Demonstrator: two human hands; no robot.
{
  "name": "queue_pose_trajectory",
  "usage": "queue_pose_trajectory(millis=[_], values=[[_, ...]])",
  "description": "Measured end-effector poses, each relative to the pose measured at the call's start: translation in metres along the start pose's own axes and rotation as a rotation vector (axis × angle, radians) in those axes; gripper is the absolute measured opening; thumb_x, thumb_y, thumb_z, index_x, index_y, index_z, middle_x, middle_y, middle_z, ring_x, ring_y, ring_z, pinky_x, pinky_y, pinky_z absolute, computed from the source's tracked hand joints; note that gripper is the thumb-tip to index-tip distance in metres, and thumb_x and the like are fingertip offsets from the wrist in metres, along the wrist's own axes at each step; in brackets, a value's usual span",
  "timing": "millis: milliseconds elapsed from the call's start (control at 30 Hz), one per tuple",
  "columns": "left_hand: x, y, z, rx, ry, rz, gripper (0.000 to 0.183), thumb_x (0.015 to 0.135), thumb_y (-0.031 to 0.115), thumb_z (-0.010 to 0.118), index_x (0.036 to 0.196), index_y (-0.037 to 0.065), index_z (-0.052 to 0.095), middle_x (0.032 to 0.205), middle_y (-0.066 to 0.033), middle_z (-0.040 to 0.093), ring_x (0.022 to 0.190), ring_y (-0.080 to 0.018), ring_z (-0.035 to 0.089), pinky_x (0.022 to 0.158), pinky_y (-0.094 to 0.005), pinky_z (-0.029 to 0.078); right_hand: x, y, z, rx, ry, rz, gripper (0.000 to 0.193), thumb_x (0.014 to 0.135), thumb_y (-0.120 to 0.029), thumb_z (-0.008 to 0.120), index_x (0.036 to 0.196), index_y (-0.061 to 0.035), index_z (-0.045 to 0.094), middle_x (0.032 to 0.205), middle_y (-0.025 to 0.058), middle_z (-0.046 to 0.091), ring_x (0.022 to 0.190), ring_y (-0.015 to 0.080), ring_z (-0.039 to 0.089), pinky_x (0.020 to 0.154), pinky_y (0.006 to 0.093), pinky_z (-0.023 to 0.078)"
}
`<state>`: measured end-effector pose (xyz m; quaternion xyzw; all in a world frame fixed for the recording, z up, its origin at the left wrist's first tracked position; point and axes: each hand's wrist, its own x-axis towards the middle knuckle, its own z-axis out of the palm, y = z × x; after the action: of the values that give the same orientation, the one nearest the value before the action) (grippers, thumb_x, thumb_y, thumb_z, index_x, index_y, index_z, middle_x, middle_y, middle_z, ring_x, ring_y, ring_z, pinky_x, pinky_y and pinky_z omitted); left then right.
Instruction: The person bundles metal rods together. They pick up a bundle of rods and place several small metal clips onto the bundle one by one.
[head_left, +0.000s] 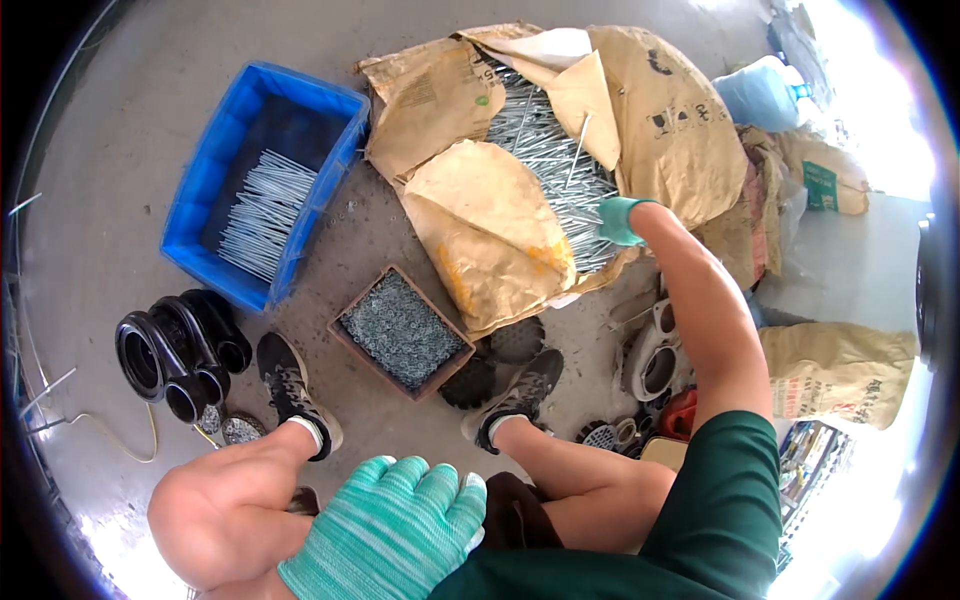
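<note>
My right hand (622, 222), in a green knit glove, reaches to the near right edge of a pile of long thin metal rods (545, 145) in a torn-open brown paper sack (490, 210). Its fingers are curled in against the rods, and their tips are hidden. My left hand (385, 530), gloved in striped green with white fingertips, is back-up close to my lap. Those fingers bend down, with the thumb near the index finger; anything under the palm is out of sight.
A blue plastic bin (185, 215) at left holds a bundle of similar rods. Between my feet stands a box (455, 362) full of small metal parts. Black curved pipe fittings (140, 355) lie at left; metal housings (655, 370) and a paper sack (840, 370) are at right, a water jug (760, 95) farther back.
</note>
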<state>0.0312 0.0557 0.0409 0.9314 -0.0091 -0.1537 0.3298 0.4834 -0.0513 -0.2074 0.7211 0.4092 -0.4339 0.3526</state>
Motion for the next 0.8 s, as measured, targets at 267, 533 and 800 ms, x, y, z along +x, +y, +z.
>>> queue_pose_trajectory(millis=[267,533,800], values=[[-0.01,0.005,0.029,-0.081,0.275,0.066,0.043,0.091,0.031,0.061,0.121,0.001,0.058,0.109,-0.0156,0.064,0.102,-0.0288,0.062,0.092,-0.0401,0.048,-0.175,-0.016,0.014,1.85,0.465,-0.25,0.019,0.097,-0.032,0.061,0.092,-0.0157,0.051,0.064,-0.0038,0.046,0.045,0.0077,0.038,0.038,0.0238,0.032],[0.016,0.02,0.062,-1.938,0.368,-0.198,0.052,0.098,0.051,0.05,0.126,0.009,0.057,0.122,-0.0123,0.059,0.116,-0.0255,0.056,0.097,-0.0479,0.048,-0.369,-0.171,-0.041,2.119,0.962,-0.894,0.021,0.098,-0.028,0.061,0.089,-0.0124,0.05,0.066,0.0002,0.052,0.043,0.0087,0.045,0.036,0.0247,0.038],[0.008,0.04,0.031,-2.389,0.371,0.088,0.061,0.098,0.061,0.04,0.124,0.008,0.057,0.127,-0.0139,0.06,0.117,-0.0283,0.058,0.096,-0.0517,0.05,-0.445,-0.278,-0.021,1.971,1.494,-1.115,0.009,0.094,-0.01,0.063,0.095,-0.0028,0.057,0.065,0.0041,0.058,0.044,0.0083,0.05,0.039,0.0221,0.038]])
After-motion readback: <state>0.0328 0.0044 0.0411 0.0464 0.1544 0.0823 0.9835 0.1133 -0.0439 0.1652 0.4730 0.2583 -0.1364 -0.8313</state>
